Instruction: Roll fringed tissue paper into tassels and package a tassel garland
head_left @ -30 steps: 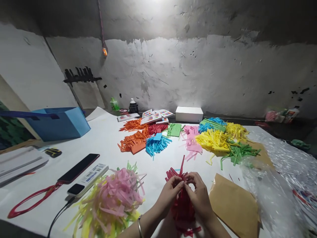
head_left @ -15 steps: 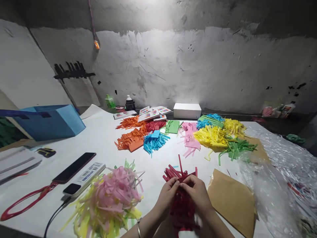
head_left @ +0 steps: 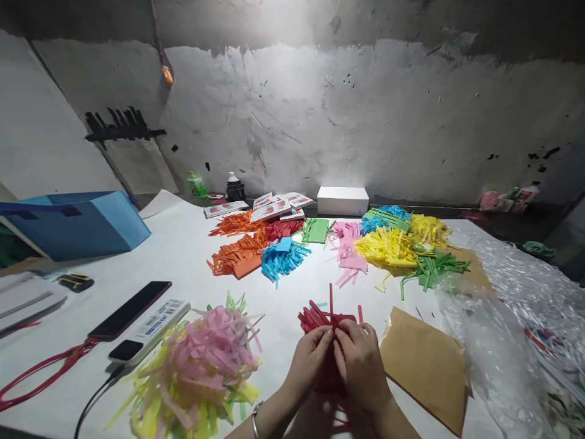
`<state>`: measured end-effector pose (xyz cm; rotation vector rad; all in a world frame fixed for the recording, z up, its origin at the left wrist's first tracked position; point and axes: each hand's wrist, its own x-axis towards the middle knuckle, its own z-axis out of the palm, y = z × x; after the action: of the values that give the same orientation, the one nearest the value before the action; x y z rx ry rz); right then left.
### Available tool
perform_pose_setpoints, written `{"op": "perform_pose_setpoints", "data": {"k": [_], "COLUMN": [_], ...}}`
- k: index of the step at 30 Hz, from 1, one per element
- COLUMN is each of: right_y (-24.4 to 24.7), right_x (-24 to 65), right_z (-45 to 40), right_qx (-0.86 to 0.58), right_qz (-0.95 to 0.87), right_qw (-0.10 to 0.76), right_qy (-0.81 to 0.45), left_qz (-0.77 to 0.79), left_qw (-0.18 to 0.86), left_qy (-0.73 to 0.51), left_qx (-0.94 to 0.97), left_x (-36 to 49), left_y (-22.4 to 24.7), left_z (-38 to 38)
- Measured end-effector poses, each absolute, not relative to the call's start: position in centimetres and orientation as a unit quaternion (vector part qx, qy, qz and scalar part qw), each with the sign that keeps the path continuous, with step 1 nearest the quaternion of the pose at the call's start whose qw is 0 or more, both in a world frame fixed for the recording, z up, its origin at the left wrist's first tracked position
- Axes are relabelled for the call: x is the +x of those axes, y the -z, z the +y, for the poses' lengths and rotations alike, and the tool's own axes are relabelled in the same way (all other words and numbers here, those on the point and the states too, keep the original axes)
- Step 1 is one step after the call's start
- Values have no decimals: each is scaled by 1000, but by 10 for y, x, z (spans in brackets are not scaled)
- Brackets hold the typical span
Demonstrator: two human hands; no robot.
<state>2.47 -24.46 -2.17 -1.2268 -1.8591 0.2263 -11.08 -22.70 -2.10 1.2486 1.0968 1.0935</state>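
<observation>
Dark red fringed paper (head_left: 314, 318) is held near the table's front edge, its strips fanning out beyond the fingers and hanging down below them. My left hand (head_left: 311, 360) pinches it from the left, thumb and fingers pressed together. Close against it, my right hand (head_left: 361, 360) grips the same paper from the right, fingers bent over it. The fingertips almost meet, and the folds between them are partly hidden. A heap of pink and yellow paper strips (head_left: 214, 350) lies left of my hands. To their right lies a brown paper envelope (head_left: 423, 366).
Orange (head_left: 240, 256), blue (head_left: 284, 257), yellow (head_left: 388, 247) and green (head_left: 436, 268) fringe bundles lie farther back, near a white box (head_left: 342, 201). At left are a phone (head_left: 130, 311), a power bank (head_left: 153, 329) and a blue box (head_left: 86, 225). Clear plastic (head_left: 493, 347) covers the right side.
My right hand's fingers have shifted and curled more over the red paper. The lower red strips hang differently. The whole view has moved slightly.
</observation>
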Motion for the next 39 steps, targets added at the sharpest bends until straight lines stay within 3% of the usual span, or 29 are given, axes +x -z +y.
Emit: {"op": "perform_pose_setpoints", "data": {"k": [13,22,31,39], "right_y": [19,2,-13,-21], "right_x": [40,47,65,58], "right_z": [-229,-240,-232,-245], "right_qx": [-513,-485,-488,-503], "right_qz": [-635,-677,-651,-638], "right_qw": [484,480,412,420], "right_qy": [-314,-275,-410,-404], "left_qz": [478,465,400,386], "left_qw": [498,363,338,255], "left_qy": [-438,-400,-355,-376], "left_qx": [575,701,774,803], "left_x": [-112,-122,-134,-125], "left_y": [16,2,-18,-20], "left_z": [-225,-226,-220,-220]}}
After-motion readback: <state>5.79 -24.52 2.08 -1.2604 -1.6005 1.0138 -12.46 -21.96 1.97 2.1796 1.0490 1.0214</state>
